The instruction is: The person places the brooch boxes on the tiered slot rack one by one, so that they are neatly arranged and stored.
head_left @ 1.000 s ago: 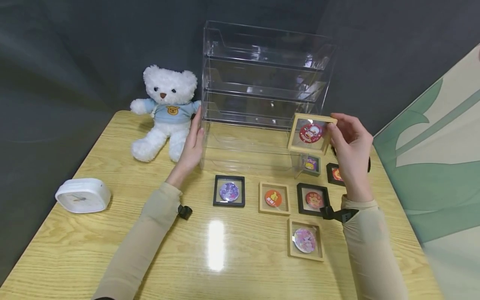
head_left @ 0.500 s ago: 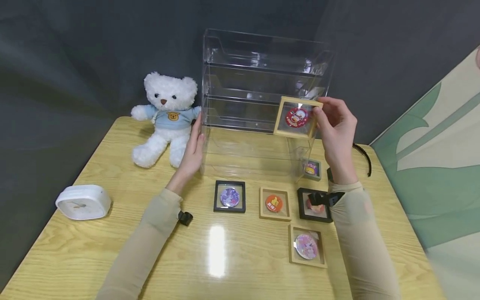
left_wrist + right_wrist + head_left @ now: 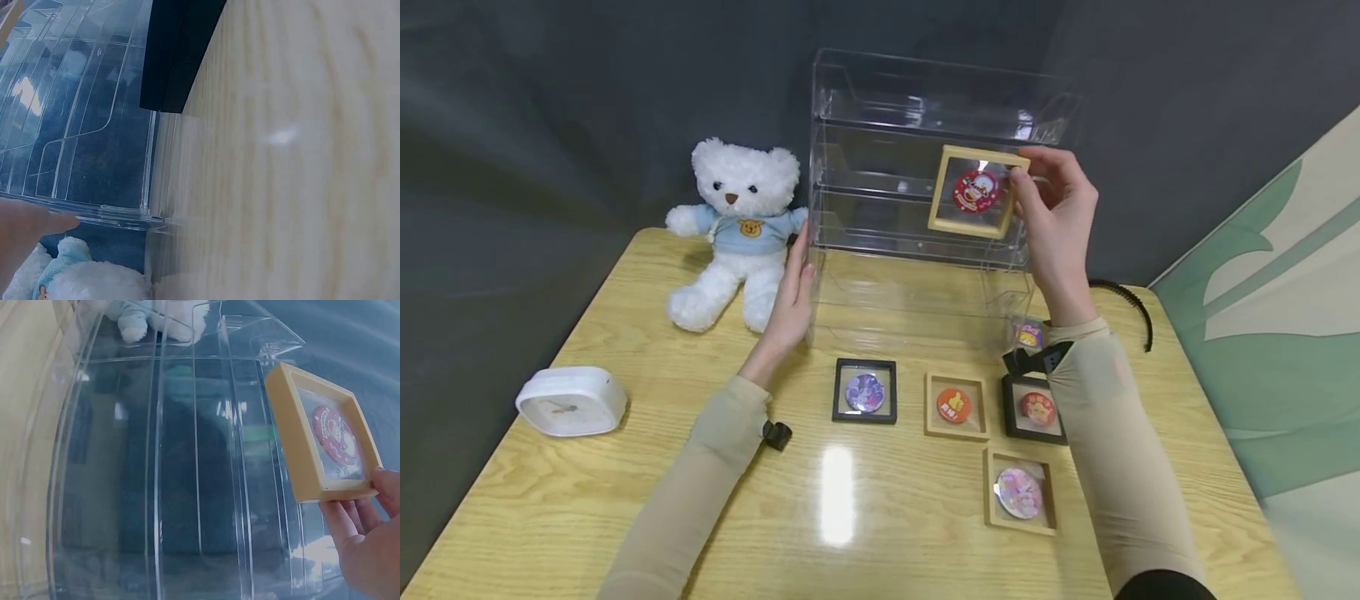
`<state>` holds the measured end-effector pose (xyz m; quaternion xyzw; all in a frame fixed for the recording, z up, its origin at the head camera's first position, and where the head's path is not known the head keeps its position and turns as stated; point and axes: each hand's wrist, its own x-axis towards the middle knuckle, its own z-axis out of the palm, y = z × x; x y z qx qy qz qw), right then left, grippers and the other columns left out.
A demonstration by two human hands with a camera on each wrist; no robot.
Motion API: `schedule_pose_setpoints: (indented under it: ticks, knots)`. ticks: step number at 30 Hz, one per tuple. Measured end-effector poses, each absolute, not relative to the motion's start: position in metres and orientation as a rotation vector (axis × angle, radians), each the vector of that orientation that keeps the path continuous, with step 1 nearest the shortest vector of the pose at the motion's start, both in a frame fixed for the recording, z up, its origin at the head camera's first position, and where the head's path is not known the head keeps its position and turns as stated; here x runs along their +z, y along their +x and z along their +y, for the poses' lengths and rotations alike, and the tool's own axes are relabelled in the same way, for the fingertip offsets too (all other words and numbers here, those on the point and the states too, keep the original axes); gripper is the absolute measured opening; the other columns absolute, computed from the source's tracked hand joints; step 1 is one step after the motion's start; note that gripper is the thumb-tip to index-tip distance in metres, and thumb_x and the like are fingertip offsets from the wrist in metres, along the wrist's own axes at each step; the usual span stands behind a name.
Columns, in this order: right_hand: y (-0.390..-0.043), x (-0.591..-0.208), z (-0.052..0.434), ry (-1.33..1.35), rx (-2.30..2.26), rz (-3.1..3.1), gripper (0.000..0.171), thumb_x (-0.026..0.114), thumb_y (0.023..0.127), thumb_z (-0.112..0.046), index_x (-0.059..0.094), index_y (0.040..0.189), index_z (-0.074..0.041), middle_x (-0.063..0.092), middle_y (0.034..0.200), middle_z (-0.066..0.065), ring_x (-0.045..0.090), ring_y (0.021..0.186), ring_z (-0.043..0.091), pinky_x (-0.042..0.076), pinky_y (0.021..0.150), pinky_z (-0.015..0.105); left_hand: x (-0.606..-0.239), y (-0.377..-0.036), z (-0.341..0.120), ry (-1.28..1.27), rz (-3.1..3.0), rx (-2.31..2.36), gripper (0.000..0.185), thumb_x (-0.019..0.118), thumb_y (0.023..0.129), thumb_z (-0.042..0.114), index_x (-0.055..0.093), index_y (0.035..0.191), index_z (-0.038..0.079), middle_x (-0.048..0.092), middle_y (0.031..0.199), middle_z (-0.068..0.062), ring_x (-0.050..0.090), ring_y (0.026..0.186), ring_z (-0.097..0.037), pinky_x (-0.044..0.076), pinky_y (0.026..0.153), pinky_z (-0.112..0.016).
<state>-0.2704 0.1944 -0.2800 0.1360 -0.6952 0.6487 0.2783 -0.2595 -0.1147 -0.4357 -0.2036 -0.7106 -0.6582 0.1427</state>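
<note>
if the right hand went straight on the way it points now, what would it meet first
Probably the clear plastic shelf rack, reached first by the wood-coloured badge frame that the right hand holds; the gap's depth is hard to judge.

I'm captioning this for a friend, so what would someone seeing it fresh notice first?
Probably the white teddy bear in a light blue top, sitting at the back of the table, left of the clear shelf unit. Next, likely the framed red badge that the right hand holds up before the unit, while the left hand rests against the unit's left side.
</note>
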Motion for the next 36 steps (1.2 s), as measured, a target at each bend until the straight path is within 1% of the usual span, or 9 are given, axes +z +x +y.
schedule_pose_setpoints:
  ticks: [5, 11, 16, 21, 23, 26, 28, 32, 36]
  knots:
    - [-0.284, -0.273, 0.184, 0.401, 1.786, -1.829, 0.020, 0.072, 0.103, -0.008, 0.077, 0.122, -0.007, 0.064, 0.097, 0.004, 0.056, 0.071, 0.017, 0.043, 0.064, 0.030, -0.435, -0.259, -0.113, -0.579, -2.053, -1.886, 0.060, 0.028, 0.115, 0.002, 0.010, 0.172, 0.005, 0.010, 0.179, -0.011, 0.011, 0.163, -0.023, 0.012, 0.132, -0.032]
    - [-0.295, -0.266, 0.175, 0.434, 1.817, -1.801, 0.020, 0.073, 0.102, -0.006, 0.076, 0.122, -0.005, 0.066, 0.098, 0.005, 0.051, 0.070, 0.020, 0.041, 0.065, 0.031, -0.433, -0.259, -0.111, -0.577, -2.055, -1.880, 0.059, 0.027, 0.116, 0.003, 0.010, 0.172, 0.004, 0.011, 0.179, -0.012, 0.010, 0.163, -0.022, 0.013, 0.132, -0.032]
    - [-0.299, -0.264, 0.171, 0.439, 1.853, -1.794, 0.021, 0.073, 0.102, -0.006, 0.076, 0.122, -0.007, 0.066, 0.099, 0.006, 0.053, 0.071, 0.020, 0.042, 0.062, 0.029, -0.433, -0.258, -0.112, -0.560, -2.063, -1.888, 0.060, 0.027, 0.115, 0.002, 0.011, 0.173, 0.007, 0.011, 0.179, -0.010, 0.012, 0.163, -0.021, 0.015, 0.131, -0.032]
    - [-0.303, -0.262, 0.167, 0.437, 1.825, -1.812, 0.022, 0.073, 0.102, -0.006, 0.076, 0.124, -0.007, 0.064, 0.102, 0.005, 0.057, 0.073, 0.017, 0.051, 0.065, 0.029, -0.434, -0.257, -0.112, -0.555, -2.066, -1.894, 0.061, 0.027, 0.115, 0.002, 0.011, 0.173, 0.009, 0.012, 0.179, -0.009, 0.013, 0.163, -0.021, 0.016, 0.131, -0.033]
    - [-0.305, -0.261, 0.164, 0.444, 1.819, -1.810, 0.022, 0.073, 0.102, -0.005, 0.076, 0.123, -0.007, 0.064, 0.102, 0.005, 0.058, 0.074, 0.016, 0.051, 0.066, 0.029, -0.434, -0.257, -0.112, -0.554, -2.064, -1.893, 0.061, 0.027, 0.115, 0.002, 0.011, 0.173, 0.009, 0.012, 0.179, -0.009, 0.013, 0.163, -0.021, 0.016, 0.131, -0.033]
    - [-0.309, -0.259, 0.159, 0.454, 1.829, -1.789, 0.021, 0.072, 0.102, -0.003, 0.076, 0.123, -0.005, 0.065, 0.102, 0.005, 0.057, 0.073, 0.017, 0.044, 0.064, 0.031, -0.434, -0.257, -0.113, -0.558, -2.059, -1.893, 0.060, 0.027, 0.115, 0.002, 0.011, 0.173, 0.008, 0.012, 0.179, -0.009, 0.013, 0.163, -0.021, 0.016, 0.131, -0.033]
    - [-0.312, -0.257, 0.157, 0.456, 1.828, -1.787, 0.021, 0.072, 0.102, -0.004, 0.076, 0.123, -0.006, 0.066, 0.103, 0.005, 0.056, 0.072, 0.018, 0.043, 0.065, 0.031, -0.435, -0.257, -0.113, -0.564, -2.057, -1.892, 0.060, 0.027, 0.115, 0.003, 0.011, 0.173, 0.007, 0.012, 0.179, -0.010, 0.012, 0.163, -0.021, 0.015, 0.131, -0.033]
    - [-0.316, -0.256, 0.151, 0.451, 1.812, -1.796, 0.020, 0.072, 0.103, -0.007, 0.076, 0.123, -0.008, 0.067, 0.107, 0.004, 0.056, 0.072, 0.018, 0.046, 0.068, 0.032, -0.436, -0.258, -0.112, -0.568, -2.057, -1.890, 0.059, 0.027, 0.116, 0.003, 0.010, 0.173, 0.007, 0.012, 0.179, -0.010, 0.012, 0.163, -0.021, 0.015, 0.131, -0.032]
    - [-0.319, -0.255, 0.145, 0.465, 1.796, -1.808, 0.020, 0.072, 0.103, -0.006, 0.076, 0.122, -0.008, 0.066, 0.105, 0.004, 0.056, 0.071, 0.018, 0.047, 0.069, 0.032, -0.437, -0.257, -0.112, -0.571, -2.064, -1.875, 0.059, 0.027, 0.116, 0.003, 0.010, 0.172, 0.005, 0.012, 0.179, -0.011, 0.012, 0.163, -0.021, 0.015, 0.132, -0.033]
